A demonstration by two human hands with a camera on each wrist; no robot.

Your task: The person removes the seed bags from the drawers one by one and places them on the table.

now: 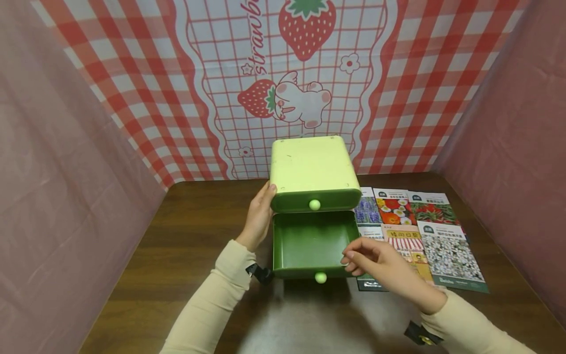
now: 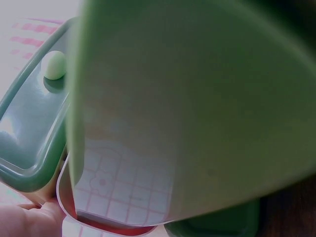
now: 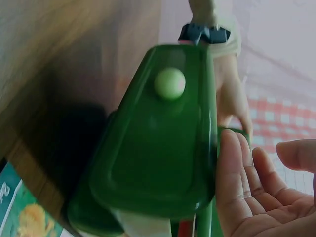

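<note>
A small chest of drawers (image 1: 314, 164) with a pale yellow-green top stands in the middle of the table. Its top drawer (image 1: 294, 200) is closed, while the drawer (image 1: 314, 241) beneath is pulled out, its green floor showing. My left hand (image 1: 258, 219) holds the chest's left side, thumb near the top front corner. Over the open drawer's right front corner hovers my right hand (image 1: 380, 263), fingers loosely bent. In the right wrist view that hand (image 3: 266, 197) holds nothing, close beside the drawer front (image 3: 153, 143) with its round knob (image 3: 170, 83).
Several flower-picture packets (image 1: 451, 253) lie in rows on the wooden table (image 1: 190, 231) at the chest's right, partly under my right hand. A checked strawberry cloth (image 1: 300, 88) hangs behind. Pink curtains (image 1: 508, 123) enclose both sides.
</note>
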